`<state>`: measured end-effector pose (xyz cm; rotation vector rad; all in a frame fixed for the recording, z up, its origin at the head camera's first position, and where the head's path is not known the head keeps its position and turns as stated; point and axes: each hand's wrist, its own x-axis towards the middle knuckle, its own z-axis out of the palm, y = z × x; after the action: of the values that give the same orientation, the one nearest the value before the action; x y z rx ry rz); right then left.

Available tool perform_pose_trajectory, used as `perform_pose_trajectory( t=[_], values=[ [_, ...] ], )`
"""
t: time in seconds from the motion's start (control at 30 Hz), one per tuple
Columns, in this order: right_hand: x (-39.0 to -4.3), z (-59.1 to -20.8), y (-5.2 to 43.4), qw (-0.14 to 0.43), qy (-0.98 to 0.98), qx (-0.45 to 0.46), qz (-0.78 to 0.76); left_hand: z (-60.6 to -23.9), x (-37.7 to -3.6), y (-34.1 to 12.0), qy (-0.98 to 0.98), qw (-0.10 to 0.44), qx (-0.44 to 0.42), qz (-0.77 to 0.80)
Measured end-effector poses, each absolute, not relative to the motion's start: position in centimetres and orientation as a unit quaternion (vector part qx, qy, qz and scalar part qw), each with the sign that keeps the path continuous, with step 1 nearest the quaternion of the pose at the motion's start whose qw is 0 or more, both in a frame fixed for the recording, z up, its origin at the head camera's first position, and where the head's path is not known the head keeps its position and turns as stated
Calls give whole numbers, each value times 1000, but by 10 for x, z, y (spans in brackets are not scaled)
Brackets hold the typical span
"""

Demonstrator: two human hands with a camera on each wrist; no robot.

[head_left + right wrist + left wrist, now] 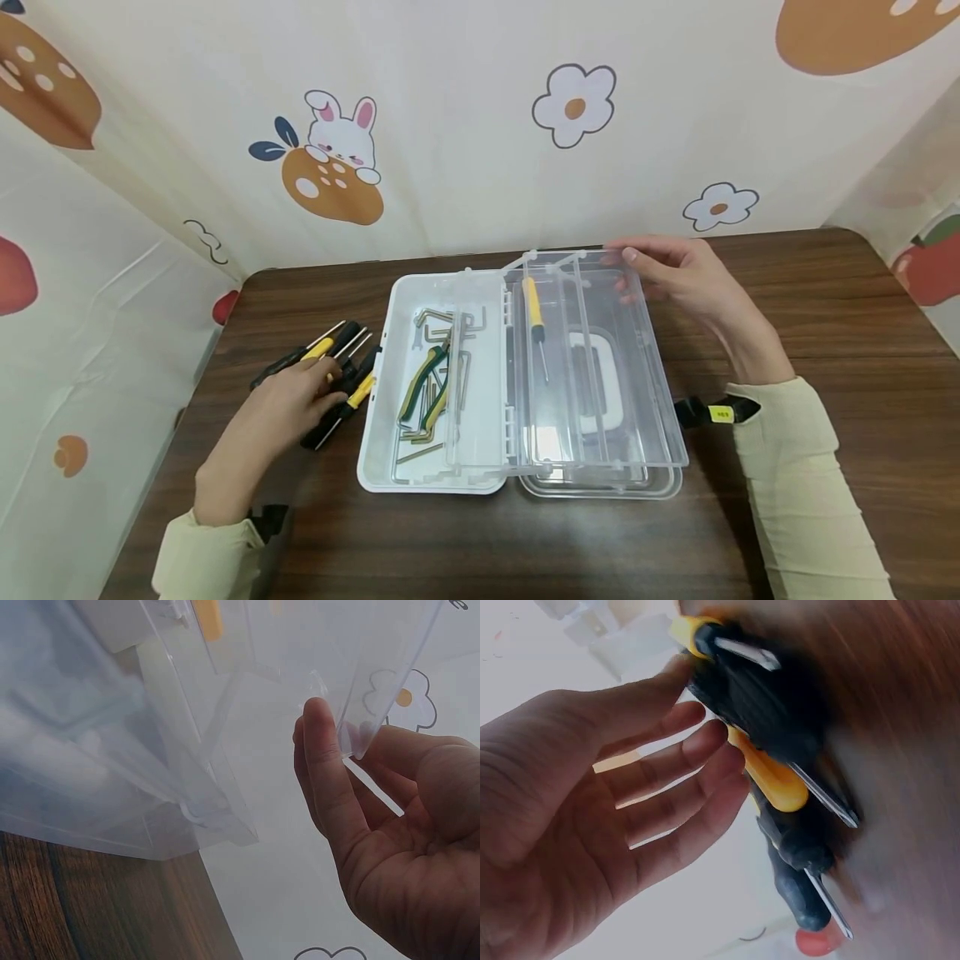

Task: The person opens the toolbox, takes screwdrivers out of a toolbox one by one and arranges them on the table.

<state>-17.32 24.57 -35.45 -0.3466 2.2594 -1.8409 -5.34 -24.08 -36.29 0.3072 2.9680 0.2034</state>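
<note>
Clear plastic tray (600,367) is sitting over the open box (431,392), long side running near to far; my right hand (678,271) is pinching its far corner. My left hand (288,408), fingers loose, is touching black-and-yellow screwdrivers (337,367) at left.

Hidden, cropped and smeared parts around the toolbox

The left hand (288,408) covers the middles of the black-and-yellow screwdrivers (337,375), so their count is unclear; the left wrist view blurs the dark wooden surface (907,697). The clear plastic tray (592,367) veils the right hand's fingertips (626,283) and a white handle (592,379) beneath. The tangled metal hex keys (438,392) are too small to tell apart.
</note>
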Motion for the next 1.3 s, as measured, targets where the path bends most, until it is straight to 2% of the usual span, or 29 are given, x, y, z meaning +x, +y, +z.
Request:
perform_pose_trajectory(
  t=[0.27,0.5,0.7,0.87,1.13,1.3],
  values=[
    [-177,-354,248,105,786,-117,-598,-361,-39,-223,990,-12,51,133],
    [-180,-358,253,107,784,-117,-600,-364,-33,-201,979,-24,27,202],
    [-186,-360,257,111,774,-131,-610,-362,-36,-182,973,-53,51,217],
    [-189,-362,260,114,783,-141,-595,-359,-43,-166,973,-45,47,222],
    [-198,-367,265,132,759,-152,-619,-367,-46,-146,958,15,-44,284],
    [-192,-370,287,119,750,-140,-635,-371,-58,-129,947,23,-42,318]
  ],
)
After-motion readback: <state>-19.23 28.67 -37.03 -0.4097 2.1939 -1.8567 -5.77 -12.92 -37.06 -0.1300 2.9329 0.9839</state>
